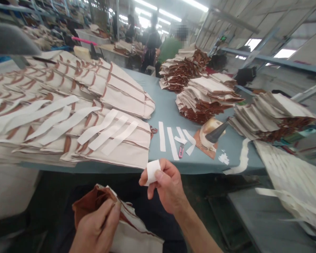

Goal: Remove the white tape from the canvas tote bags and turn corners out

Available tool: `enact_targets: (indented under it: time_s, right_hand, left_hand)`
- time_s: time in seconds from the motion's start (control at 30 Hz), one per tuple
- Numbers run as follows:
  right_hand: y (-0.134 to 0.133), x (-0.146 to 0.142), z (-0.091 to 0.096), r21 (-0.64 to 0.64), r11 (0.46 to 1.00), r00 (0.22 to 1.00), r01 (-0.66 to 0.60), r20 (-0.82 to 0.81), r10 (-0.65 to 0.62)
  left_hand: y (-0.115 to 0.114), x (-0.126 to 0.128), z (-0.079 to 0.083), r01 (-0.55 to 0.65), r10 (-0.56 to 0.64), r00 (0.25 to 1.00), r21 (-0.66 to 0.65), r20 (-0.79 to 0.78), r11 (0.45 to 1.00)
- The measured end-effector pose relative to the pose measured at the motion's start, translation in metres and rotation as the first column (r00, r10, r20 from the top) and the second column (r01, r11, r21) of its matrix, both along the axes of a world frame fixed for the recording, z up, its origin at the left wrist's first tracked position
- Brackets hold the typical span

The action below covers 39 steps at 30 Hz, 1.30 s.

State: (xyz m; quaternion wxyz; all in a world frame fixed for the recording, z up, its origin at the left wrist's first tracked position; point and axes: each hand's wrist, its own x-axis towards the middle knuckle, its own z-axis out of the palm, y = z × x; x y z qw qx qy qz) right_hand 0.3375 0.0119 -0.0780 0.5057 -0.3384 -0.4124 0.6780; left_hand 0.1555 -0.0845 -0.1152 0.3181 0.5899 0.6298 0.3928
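My right hand is raised in front of the table edge, pinching a short white fabric strip between thumb and fingers. Lower down, my left hand grips a cream fabric piece with brown lining resting on my lap. On the blue-grey table just beyond lie several loose white strips and a small pink clipper.
Cream pieces with brown trim and white strips cover the table's left. Tall stacks stand on the right. A brown patch with a cone-shaped tool lies near the front edge. People work at the far end.
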Motion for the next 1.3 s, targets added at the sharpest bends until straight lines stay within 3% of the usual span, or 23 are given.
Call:
enact_targets:
  time_s: [0.13, 0.3, 0.4, 0.5, 0.63, 0.8, 0.93, 1.07, 1.3]
  right_hand:
    - [-0.021, -0.005, 0.001, -0.151, 0.969, 0.981, -0.194, -0.033, 0.192]
    - [-0.047, -0.002, 0.010, -0.257, 0.888, 0.912, -0.382, 0.054, 0.408]
    - [-0.056, -0.003, 0.019, -0.244, 0.880, 0.887, -0.408, 0.123, 0.445]
    - [-0.061, -0.004, 0.022, -0.226, 0.899, 0.887, -0.376, 0.192, 0.419]
    - [-0.065, -0.001, 0.020, -0.236, 0.917, 0.853, -0.321, 0.349, 0.388]
    - [-0.074, -0.003, 0.012, -0.228, 0.929, 0.810, -0.291, 0.458, 0.366]
    - [-0.075, -0.008, 0.007, -0.274, 0.919, 0.816, -0.284, 0.434, 0.381]
    - [-0.065, -0.009, 0.006, -0.383, 0.832, 0.841, -0.402, 0.205, 0.501]
    - [-0.050, -0.010, -0.002, -0.455, 0.637, 0.739, -0.622, -0.073, 0.669]
  left_hand:
    - [-0.006, 0.008, 0.028, -0.120, 0.125, 0.988, -0.060, 0.091, 0.991]
    - [-0.019, 0.009, 0.043, -0.243, 0.243, 0.970, -0.064, -0.008, 0.968]
    - [-0.025, 0.014, 0.050, -0.333, 0.339, 0.939, -0.101, 0.050, 0.938]
    - [-0.029, 0.018, 0.055, -0.342, 0.384, 0.903, -0.217, 0.191, 0.914]
    - [-0.032, 0.011, 0.052, -0.361, 0.423, 0.873, -0.262, 0.243, 0.895]
    - [-0.042, 0.000, 0.033, -0.221, 0.338, 0.896, -0.370, 0.288, 0.902]
    - [-0.052, 0.004, 0.029, -0.313, 0.364, 0.912, -0.252, 0.191, 0.916]
    - [-0.048, 0.009, 0.037, -0.255, 0.326, 0.915, -0.286, 0.238, 0.924]
    - [-0.038, 0.011, 0.036, -0.063, 0.299, 0.802, -0.424, 0.517, 0.903]
